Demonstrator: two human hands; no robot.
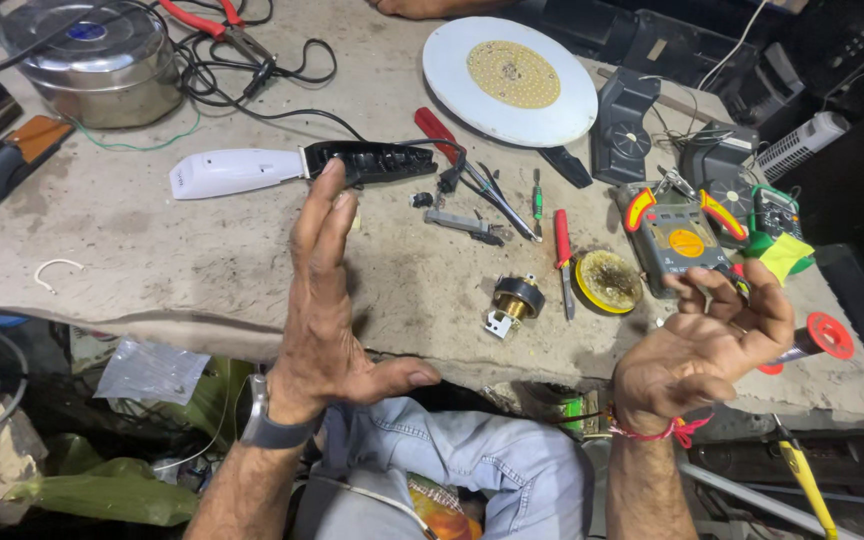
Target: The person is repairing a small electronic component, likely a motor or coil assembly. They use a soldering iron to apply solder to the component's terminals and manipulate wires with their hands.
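While both hands hang above the near edge of the workbench (202, 260), the left hand (327, 300) stands open on edge, fingers straight and together, thumb stuck out, holding nothing. Just beyond its fingertips lies a white hair trimmer (297, 167) with its black head opened. The right hand (707, 345) is palm-up with fingers loosely curled and apart, a thin probe (742, 283) resting against them; whether it is gripped I cannot tell. Beyond those fingers sits a yellow multimeter (682, 235); left of them, a brass coil part (514, 303).
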